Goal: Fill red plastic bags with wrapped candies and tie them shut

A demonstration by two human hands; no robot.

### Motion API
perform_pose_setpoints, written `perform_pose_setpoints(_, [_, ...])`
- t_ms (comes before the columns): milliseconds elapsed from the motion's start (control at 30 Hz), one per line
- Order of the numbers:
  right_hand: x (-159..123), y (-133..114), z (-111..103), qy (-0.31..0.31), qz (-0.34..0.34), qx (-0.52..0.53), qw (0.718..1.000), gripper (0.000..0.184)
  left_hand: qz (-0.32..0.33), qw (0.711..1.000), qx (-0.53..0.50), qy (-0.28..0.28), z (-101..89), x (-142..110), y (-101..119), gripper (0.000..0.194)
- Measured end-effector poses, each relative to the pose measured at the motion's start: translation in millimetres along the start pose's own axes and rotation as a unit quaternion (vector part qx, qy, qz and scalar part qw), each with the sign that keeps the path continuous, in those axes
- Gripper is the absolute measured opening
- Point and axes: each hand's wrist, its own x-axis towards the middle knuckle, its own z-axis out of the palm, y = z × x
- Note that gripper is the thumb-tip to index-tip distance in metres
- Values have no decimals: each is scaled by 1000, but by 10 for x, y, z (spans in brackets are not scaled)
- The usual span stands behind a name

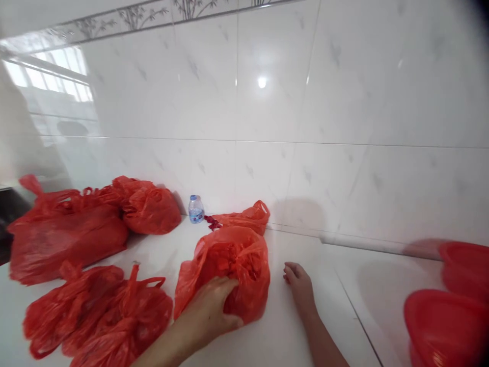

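An open-mouthed red plastic bag (254, 265) stands on the white table in front of me, with more crumpled red stuff visible inside. My left hand (216, 306) is at the bag's mouth, thumb and fingers apart and touching it; I see nothing held between them. To the right of the bag, my right hand (300, 288) is low over the table, fingers loosely bent and a little apart, with no object visible in it. Behind the open bag lies a flatter red bag (248, 216), beside some small dark red pieces (213, 222).
Knotted red bags (126, 316) lie at the front left, and a large full bag (69, 234) and a rounder one (153, 206) sit behind them. A small blue-capped bottle (196, 210) stands by the tiled wall (267, 173). Red basins (445, 316) are at the right.
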Motion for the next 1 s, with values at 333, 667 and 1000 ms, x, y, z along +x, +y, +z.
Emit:
perform_pose_setpoints(333, [-738,49,-657,199,3,-46,979,59,208,978,-11,15,772,784,678,76])
perform_pose_setpoints(667, [-829,200,-668,101,-58,-164,980,73,273,951,40,140,1138,782,781,66])
perform_pose_setpoints(1000, [-454,234,-277,43,-192,-358,913,60,177,964,44,192,1332,679,294,61])
